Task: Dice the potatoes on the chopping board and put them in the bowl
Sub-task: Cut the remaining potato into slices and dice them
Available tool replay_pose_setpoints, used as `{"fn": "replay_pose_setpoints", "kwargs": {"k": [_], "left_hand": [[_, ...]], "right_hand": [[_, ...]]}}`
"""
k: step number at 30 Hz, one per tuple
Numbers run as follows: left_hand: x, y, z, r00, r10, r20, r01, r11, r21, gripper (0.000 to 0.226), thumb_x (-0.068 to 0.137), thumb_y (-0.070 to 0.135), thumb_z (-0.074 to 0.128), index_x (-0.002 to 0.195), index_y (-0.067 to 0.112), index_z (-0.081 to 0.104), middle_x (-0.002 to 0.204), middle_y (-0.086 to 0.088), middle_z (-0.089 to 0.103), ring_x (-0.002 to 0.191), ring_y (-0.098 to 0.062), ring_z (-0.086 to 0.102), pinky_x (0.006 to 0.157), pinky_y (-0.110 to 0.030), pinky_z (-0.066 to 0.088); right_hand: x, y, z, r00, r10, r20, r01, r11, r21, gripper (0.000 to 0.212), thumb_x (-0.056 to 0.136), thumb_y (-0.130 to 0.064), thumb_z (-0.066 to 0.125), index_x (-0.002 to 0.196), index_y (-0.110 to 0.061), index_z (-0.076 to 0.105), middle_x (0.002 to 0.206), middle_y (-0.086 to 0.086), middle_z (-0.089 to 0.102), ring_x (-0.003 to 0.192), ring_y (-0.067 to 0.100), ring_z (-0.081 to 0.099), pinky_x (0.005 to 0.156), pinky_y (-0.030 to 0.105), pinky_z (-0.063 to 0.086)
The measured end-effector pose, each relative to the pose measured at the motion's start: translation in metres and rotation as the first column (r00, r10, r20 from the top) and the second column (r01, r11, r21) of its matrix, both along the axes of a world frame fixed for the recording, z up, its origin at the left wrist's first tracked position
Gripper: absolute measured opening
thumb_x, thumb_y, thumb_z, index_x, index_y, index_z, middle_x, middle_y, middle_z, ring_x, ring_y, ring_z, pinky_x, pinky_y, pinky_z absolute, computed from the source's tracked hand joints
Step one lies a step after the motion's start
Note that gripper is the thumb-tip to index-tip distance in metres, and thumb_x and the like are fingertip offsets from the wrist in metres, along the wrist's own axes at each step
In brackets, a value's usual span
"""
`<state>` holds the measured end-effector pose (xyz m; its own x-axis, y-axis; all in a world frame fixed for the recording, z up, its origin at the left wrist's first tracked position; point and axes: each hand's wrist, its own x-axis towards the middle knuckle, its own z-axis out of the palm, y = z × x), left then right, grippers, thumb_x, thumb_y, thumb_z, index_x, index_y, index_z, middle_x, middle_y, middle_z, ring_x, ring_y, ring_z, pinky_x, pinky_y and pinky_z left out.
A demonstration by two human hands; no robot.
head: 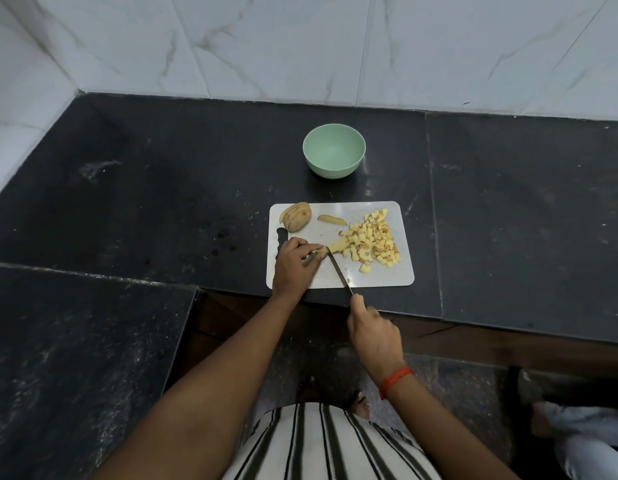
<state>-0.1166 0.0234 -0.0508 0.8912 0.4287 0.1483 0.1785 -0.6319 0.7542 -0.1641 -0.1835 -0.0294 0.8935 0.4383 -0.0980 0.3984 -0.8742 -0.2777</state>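
A white chopping board (397, 277) lies at the counter's front edge. On its right half sits a heap of diced potato (371, 239). A sliced potato half (295, 216) and a loose wedge (332, 220) lie at the board's far left. My left hand (295, 265) presses down potato strips (335, 244) near the board's middle. My right hand (373, 332) grips a knife (338, 270), its blade resting across the strips just right of my left fingertips. A pale green bowl (334, 154) stands empty beyond the board.
The dark stone counter (162, 188) runs left and right, with a lower section at the front left. White marble wall tiles (300, 46) rise behind it. Another person's leg and shoe (574, 420) show at the lower right.
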Motion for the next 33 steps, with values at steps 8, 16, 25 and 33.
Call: {"fn": "replay_pose_setpoints", "kwargs": {"k": [8, 16, 25, 33], "left_hand": [[-0.002, 0.012, 0.005, 0.998, -0.06, -0.018, 0.058, 0.992, -0.114, 0.028, 0.082, 0.022, 0.084, 0.109, 0.015, 0.078, 0.1, 0.007, 0.066, 0.085, 0.0, 0.062, 0.077, -0.012, 0.05], [-0.001, 0.012, 0.006, 0.998, -0.061, -0.012, 0.059, 0.993, -0.101, 0.017, 0.085, 0.02, 0.082, 0.1, 0.013, 0.08, 0.095, 0.005, 0.065, 0.081, -0.004, 0.064, 0.073, -0.009, 0.047], [-0.001, 0.011, 0.005, 0.998, -0.054, 0.02, 0.055, 0.997, -0.049, 0.015, 0.088, 0.024, 0.079, 0.099, 0.014, 0.081, 0.093, 0.007, 0.063, 0.085, -0.01, 0.063, 0.072, -0.012, 0.048], [-0.001, 0.01, 0.004, 0.999, -0.038, 0.021, 0.039, 0.998, -0.044, 0.015, 0.088, 0.025, 0.079, 0.098, 0.014, 0.081, 0.092, 0.008, 0.062, 0.085, -0.012, 0.062, 0.072, -0.012, 0.047]], "right_hand": [[0.012, 0.016, 0.0, 0.995, -0.083, 0.053, 0.069, 0.969, 0.235, 0.014, 0.106, -0.031, 0.037, 0.097, -0.02, 0.036, 0.076, 0.009, 0.063, 0.057, 0.038, 0.061, 0.044, 0.036, 0.039], [0.038, 0.051, 0.006, 0.999, -0.039, 0.035, 0.034, 0.991, 0.126, 0.011, 0.104, -0.024, 0.039, 0.111, -0.017, 0.043, 0.081, 0.01, 0.064, 0.066, 0.039, 0.064, 0.052, 0.037, 0.038], [0.036, 0.056, 0.003, 0.993, -0.03, 0.111, 0.031, 0.999, -0.009, 0.018, 0.096, -0.015, 0.054, 0.114, -0.013, 0.054, 0.068, 0.007, 0.059, 0.049, 0.033, 0.061, 0.042, 0.03, 0.026], [0.04, 0.056, 0.003, 0.996, -0.016, 0.086, 0.017, 1.0, -0.011, 0.029, 0.103, -0.017, 0.041, 0.131, -0.013, 0.048, 0.085, 0.009, 0.064, 0.067, 0.035, 0.066, 0.051, 0.034, 0.032]]}}
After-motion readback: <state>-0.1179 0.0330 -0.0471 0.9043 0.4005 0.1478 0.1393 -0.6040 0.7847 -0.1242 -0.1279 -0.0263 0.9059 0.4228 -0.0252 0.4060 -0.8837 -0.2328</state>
